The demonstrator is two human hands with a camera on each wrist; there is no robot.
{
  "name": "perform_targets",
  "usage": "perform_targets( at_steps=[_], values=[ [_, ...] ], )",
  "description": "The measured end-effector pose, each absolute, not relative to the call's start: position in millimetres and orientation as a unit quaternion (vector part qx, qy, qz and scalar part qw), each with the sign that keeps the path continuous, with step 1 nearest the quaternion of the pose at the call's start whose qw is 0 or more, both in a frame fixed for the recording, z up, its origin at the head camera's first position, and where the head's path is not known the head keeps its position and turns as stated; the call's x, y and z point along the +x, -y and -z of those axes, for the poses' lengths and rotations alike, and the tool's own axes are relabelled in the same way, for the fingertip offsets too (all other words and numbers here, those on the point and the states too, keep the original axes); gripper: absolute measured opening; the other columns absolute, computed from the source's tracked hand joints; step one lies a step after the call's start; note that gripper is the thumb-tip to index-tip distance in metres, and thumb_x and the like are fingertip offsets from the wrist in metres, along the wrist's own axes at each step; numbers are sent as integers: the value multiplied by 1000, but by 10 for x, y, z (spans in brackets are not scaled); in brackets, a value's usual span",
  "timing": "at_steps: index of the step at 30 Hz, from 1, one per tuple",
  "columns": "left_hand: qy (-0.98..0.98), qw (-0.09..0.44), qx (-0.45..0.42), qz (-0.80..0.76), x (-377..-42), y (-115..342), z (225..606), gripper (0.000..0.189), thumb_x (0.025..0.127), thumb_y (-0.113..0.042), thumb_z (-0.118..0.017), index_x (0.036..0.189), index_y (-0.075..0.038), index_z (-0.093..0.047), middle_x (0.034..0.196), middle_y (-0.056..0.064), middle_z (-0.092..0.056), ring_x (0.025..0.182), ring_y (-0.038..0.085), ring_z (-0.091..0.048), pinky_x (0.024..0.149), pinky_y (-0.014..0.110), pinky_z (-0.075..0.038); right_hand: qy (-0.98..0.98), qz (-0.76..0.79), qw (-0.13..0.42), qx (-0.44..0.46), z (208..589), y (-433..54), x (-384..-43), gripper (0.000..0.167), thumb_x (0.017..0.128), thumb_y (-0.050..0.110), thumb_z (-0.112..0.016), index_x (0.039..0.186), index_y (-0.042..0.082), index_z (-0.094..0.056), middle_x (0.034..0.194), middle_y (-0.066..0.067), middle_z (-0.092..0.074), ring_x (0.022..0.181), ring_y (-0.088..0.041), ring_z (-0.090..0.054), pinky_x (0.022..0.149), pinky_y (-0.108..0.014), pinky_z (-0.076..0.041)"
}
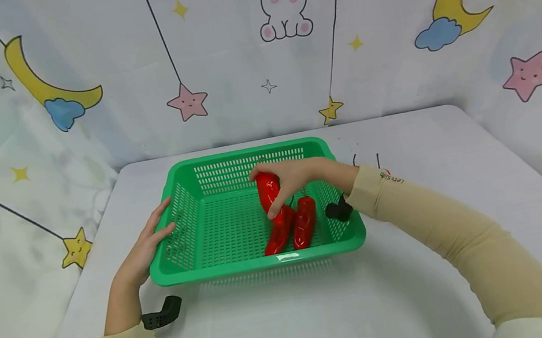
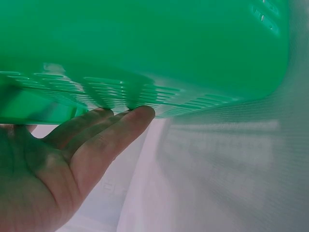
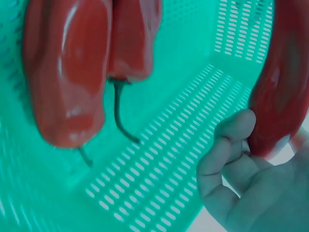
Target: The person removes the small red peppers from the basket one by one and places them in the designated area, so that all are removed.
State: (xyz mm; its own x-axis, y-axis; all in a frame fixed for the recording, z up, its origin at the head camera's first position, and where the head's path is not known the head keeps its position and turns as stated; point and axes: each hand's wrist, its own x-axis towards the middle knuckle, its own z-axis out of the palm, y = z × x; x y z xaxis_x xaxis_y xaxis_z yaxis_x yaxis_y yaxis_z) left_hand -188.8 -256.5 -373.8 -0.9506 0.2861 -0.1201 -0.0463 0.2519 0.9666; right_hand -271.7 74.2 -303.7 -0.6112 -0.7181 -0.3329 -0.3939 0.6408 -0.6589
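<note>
A green perforated plastic basket stands on the white table. My left hand is at its left side, thumb at the rim; the left wrist view shows the straight fingers touching the slotted outer wall. Inside the basket's right half, my right hand holds a glossy red pepper between thumb and fingers. That pepper is at the right of the right wrist view. Two more red peppers lie in the basket, one leftmost and one beside it, with thin dark stems showing in the right wrist view.
Right of the basket, thin dark stems and a bit of red show behind my right sleeve. A black wrist device sticks out from my left wrist. Patterned cloth hangs behind the table.
</note>
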Motion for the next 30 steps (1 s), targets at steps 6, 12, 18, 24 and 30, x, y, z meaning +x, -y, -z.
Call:
perform_targets(
  at_steps=[6,12,18,24,30],
  values=[
    [-774,140,75,-612,-1892,2558,3740,60,99,-28,-38,148,-28,-4,151,9,7,123,39,-24,77,26,-44,-859,268,278,-335,2928,-905,-2694,79,68,34,-79,132,20,-36,120,-4,-46,110,-22,-43,74,-31,-49],
    [-773,140,75,-614,-1897,2562,3742,60,99,-29,-39,148,-30,-4,151,8,7,122,39,-25,77,26,-44,-864,269,264,-333,2812,-1081,-2684,79,68,33,-79,133,21,-35,123,-5,-44,112,-23,-42,76,-32,-49],
    [-777,140,74,-609,-1890,2561,3753,60,99,-29,-38,148,-29,-4,151,8,7,123,39,-23,78,27,-43,-854,303,270,-325,2750,-1245,-2679,80,69,28,-80,133,21,-33,124,-6,-43,112,-25,-43,76,-34,-49],
    [-781,139,70,-605,-1887,2560,3758,60,99,-30,-39,148,-30,-5,151,8,7,125,39,-21,79,28,-41,-836,340,287,-322,2718,-1394,-2666,80,70,20,-79,134,15,-31,124,-10,-41,113,-28,-41,76,-36,-50],
    [-780,136,76,-606,-1892,2562,3751,60,99,-30,-39,148,-29,-4,151,8,8,125,39,-22,79,28,-42,-845,336,255,-329,2690,-1550,-2632,79,70,21,-79,134,14,-33,125,-9,-42,114,-27,-41,77,-36,-49]
  ],
)
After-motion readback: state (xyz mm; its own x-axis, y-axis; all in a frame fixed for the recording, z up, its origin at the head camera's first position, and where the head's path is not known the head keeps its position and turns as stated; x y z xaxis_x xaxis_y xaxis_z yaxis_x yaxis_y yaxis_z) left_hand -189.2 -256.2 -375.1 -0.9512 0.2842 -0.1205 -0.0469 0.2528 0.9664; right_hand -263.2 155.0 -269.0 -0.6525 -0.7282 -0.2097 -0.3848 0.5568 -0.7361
